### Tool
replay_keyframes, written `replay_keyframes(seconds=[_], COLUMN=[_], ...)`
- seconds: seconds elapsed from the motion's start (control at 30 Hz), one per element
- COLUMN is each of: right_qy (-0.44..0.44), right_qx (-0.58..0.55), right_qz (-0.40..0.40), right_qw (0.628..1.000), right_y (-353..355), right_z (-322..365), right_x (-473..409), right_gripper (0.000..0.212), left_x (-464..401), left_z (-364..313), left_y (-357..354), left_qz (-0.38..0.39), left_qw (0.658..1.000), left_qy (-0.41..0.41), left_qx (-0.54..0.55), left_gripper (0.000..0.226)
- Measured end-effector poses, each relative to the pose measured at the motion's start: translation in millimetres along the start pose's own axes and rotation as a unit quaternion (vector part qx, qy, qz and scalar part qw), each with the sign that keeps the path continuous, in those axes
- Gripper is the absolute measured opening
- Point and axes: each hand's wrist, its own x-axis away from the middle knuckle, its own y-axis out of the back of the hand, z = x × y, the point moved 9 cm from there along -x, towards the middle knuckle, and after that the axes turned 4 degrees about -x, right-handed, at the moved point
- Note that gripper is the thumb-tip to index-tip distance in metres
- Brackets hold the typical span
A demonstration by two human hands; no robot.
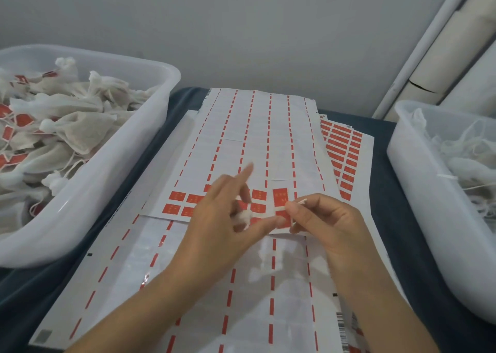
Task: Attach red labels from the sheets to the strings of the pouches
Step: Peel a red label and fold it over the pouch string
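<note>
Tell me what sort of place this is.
Probably a small hand-packing or labelling workstation, not a factory line. A tub of pouches already carrying red labels sits on one side, a tub of unlabelled pouches on the other, and mostly used label sheets lie stacked on a cloth-covered table between them.

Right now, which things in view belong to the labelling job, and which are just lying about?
In the job:
left hand holding a pouch
right hand pinching the string
red labels on the top sheet
left tub of labelled pouches
right tub of unlabelled pouches

Lying about:
spent sheet
white pipes
</note>
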Motion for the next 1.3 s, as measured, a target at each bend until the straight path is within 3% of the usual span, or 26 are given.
replay_keyframes(seconds=[0.13,0.2,0.4,0.53,0.6,0.67,0.73,0.83,0.93,1.3], right_qy=[-0.003,0.026,0.108,0.224,0.231,0.182,0.122,0.063,0.041,0.044], right_qx=[0.008,0.036,0.138,0.231,0.19,0.07,-0.015,-0.049,-0.063,-0.1], right_qz=[0.022,0.029,0.023,-0.008,-0.037,-0.064,-0.059,-0.023,-0.011,-0.021], right_qw=[1.0,0.999,0.984,0.947,0.953,0.979,0.991,0.997,0.997,0.994], right_y=[-7,-8,-5,-9,-4,7,7,-8,-17,-15], right_z=[2,7,18,38,43,39,28,13,5,3], right_x=[1,2,5,13,15,12,9,9,10,10], right_gripper=[0.019,0.015,0.008,0.004,0.011,0.022,0.027,0.028,0.026,0.014], left_x=[9,15,19,19,14,7,6,11,14,17], left_z=[-27,-31,-34,-35,-30,-10,15,29,29,23], left_y=[11,10,10,6,9,14,3,-9,-16,-22], left_qz=[-0.088,-0.105,-0.106,-0.097,-0.088,-0.069,-0.028,-0.004,0.003,0.02], left_qw=[0.968,0.955,0.947,0.947,0.968,0.995,0.97,0.91,0.894,0.888], left_qy=[-0.194,-0.234,-0.257,-0.257,-0.21,-0.057,0.108,0.226,0.233,0.234], left_qx=[-0.134,-0.149,-0.162,-0.166,-0.102,0.052,0.217,0.347,0.382,0.395], left_gripper=[0.04,0.034,0.027,0.029,0.027,0.027,0.024,0.031,0.029,0.025])
